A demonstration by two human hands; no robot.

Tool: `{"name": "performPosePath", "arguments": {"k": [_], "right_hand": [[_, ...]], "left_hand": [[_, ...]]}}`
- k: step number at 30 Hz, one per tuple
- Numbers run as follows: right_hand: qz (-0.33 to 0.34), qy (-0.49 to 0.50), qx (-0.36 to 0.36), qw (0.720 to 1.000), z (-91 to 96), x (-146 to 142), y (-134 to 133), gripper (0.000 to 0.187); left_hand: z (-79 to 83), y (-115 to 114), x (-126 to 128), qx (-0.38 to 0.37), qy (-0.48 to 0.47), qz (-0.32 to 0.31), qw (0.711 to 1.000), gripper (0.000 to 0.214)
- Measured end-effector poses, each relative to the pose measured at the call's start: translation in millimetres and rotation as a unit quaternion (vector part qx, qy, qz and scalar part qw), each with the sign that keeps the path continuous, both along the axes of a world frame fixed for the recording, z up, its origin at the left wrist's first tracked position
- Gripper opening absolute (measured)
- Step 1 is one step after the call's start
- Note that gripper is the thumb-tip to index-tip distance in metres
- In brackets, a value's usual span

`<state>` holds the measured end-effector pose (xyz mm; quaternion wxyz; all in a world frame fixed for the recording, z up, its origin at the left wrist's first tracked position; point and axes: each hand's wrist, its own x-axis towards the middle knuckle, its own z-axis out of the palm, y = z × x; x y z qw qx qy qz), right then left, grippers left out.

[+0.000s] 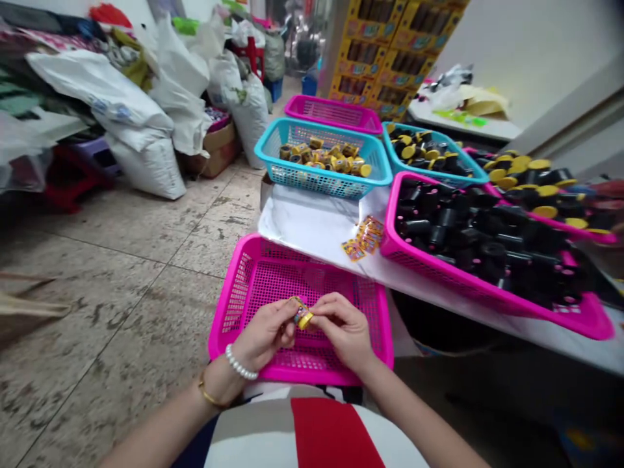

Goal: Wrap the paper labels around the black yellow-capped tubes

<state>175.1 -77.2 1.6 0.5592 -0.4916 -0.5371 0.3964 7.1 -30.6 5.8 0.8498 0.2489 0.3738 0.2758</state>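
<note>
Between both hands is a small cylindrical container (303, 316) with a yellow cap and a colourful printed label. My left hand (266, 333) grips its far end between thumb and fingers. The closed fingers of my right hand (347, 330) pinch at the capped end; whether they hold the label's edge is too small to tell. Both hands are above a pink mesh basket (234, 312) near my lap. On the white table (307, 218) beyond it lies a small pile of printed labels (365, 237).
A blue basket (324, 187) holds labelled containers (336, 159). To the right, a pink basket (463, 286) is full of black containers (441, 227). Another blue basket (463, 179) and more yellow-capped black containers (531, 175) stand behind. White sacks (141, 156) line the left floor.
</note>
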Motion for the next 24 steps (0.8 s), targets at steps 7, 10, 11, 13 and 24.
{"name": "performPosePath", "arguments": {"k": [7,10,11,13,24], "right_hand": [[0.023,-0.08,0.03,0.996,-2.8,-0.5,-0.4,0.008],[-0.002,-0.064,0.029,0.998,-4.8,-1.8,-1.4,0.007],[0.006,-0.064,0.022,0.998,-4.3,-2.5,-1.5,0.008],[0.034,-0.08,0.011,0.996,-2.0,-4.0,-1.2,0.016],[0.033,-0.097,-0.012,0.995,0.9,-6.1,-6.9,0.025]], "left_hand": [[-3.2,-1.0,2.5,-0.031,0.0,-0.001,1.0,0.038],[-4.2,-1.7,0.9,-0.039,-0.019,-0.022,0.999,0.04],[-4.7,-2.0,0.3,-0.036,-0.022,-0.027,0.999,0.04],[-5.6,-2.6,-0.5,-0.028,-0.028,-0.03,0.999,0.039],[-11.9,-7.8,2.0,-0.038,-0.03,-0.023,0.999,0.04]]}}
